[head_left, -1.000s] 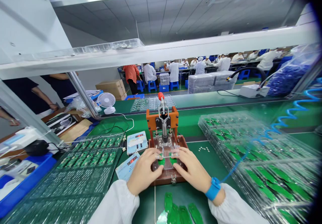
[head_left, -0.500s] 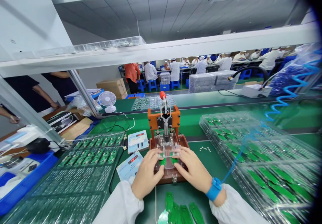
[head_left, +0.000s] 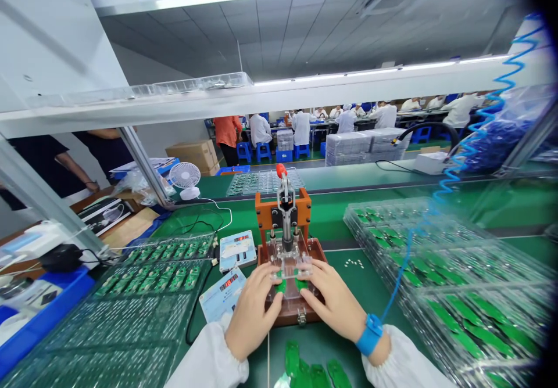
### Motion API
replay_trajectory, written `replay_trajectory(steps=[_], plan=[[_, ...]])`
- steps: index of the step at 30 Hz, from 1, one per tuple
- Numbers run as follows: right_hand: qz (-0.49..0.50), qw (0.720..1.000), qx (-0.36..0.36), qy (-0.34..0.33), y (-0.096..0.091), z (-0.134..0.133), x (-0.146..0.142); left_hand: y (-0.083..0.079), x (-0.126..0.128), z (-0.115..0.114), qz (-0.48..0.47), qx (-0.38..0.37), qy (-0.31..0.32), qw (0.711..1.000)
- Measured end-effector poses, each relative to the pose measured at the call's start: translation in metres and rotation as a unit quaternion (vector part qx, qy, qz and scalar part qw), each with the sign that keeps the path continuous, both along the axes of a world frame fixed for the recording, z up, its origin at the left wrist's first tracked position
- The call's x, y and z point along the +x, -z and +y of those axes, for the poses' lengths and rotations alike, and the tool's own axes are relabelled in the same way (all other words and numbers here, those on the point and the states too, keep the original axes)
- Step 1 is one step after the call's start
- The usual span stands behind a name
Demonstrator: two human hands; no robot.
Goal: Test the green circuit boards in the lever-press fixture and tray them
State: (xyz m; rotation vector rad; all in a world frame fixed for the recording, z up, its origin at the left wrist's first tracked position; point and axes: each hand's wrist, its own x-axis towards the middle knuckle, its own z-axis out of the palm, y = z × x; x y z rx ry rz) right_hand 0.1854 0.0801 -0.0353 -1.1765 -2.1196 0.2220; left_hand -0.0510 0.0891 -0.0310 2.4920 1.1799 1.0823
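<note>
An orange and brown toggle-clamp test fixture (head_left: 304, 211) with a red-tipped lever stands in front of me. My left hand (head_left: 253, 306) rests on its left front, thumb and fingertips around a small green circuit board (head_left: 281, 286) in the bed. On the other side, my right hand (head_left: 333, 295) has its thumb and fingertips at a second green circuit board (head_left: 300, 284). The fingers partly cover both boards and touch the clear plate (head_left: 290, 269) above them. Several loose green boards (head_left: 300, 370) lie between my forearms. A blue wrist strap (head_left: 369, 334) circles my right wrist.
Clear trays of green boards stand at left (head_left: 161, 272) and, stacked, at right (head_left: 436, 272). Two meters with red digits (head_left: 238, 250) sit left of the fixture. Small white pieces (head_left: 354, 263) lie to its right. A coiled blue cord (head_left: 457, 161) hangs across the right side.
Both hands stay at the boards with only slight finger shifts. The coiled blue cord has swung left and rises higher in view. The camera view has tilted slightly.
</note>
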Motion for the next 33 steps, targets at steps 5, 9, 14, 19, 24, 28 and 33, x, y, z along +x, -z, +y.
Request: replay_trajectory(steps=[5, 9, 14, 19, 24, 28, 33], plan=[[0.0, 1.0, 0.006, -0.002, 0.004, -0.001, 0.0, 0.001, -0.002, -0.001, 0.012, 0.002, -0.005, 1.0], [0.045, 0.999, 0.01, -0.012, 0.004, -0.002, 0.002, -0.001, -0.003, -0.003, 0.001, 0.034, -0.015, 0.999], [0.219, 0.974, 0.021, 0.06, 0.002, 0.004, 0.011, -0.009, 0.003, -0.016, -0.114, 0.084, -0.019, 0.99], [0.305, 0.939, 0.041, 0.152, -0.018, 0.013, 0.019, -0.007, 0.031, -0.042, -0.08, 0.104, 0.149, 0.98], [0.344, 0.928, 0.063, 0.13, -0.076, 0.031, 0.007, 0.012, 0.047, -0.051, 0.105, 0.045, 0.229, 0.967], [0.343, 0.929, 0.093, 0.099, -0.131, 0.065, -0.005, 0.027, 0.044, -0.047, 0.148, 0.014, 0.231, 0.961], [0.323, 0.945, 0.023, 0.055, -0.189, 0.123, -0.018, 0.031, 0.044, -0.045, 0.132, 0.018, 0.23, 0.964]])
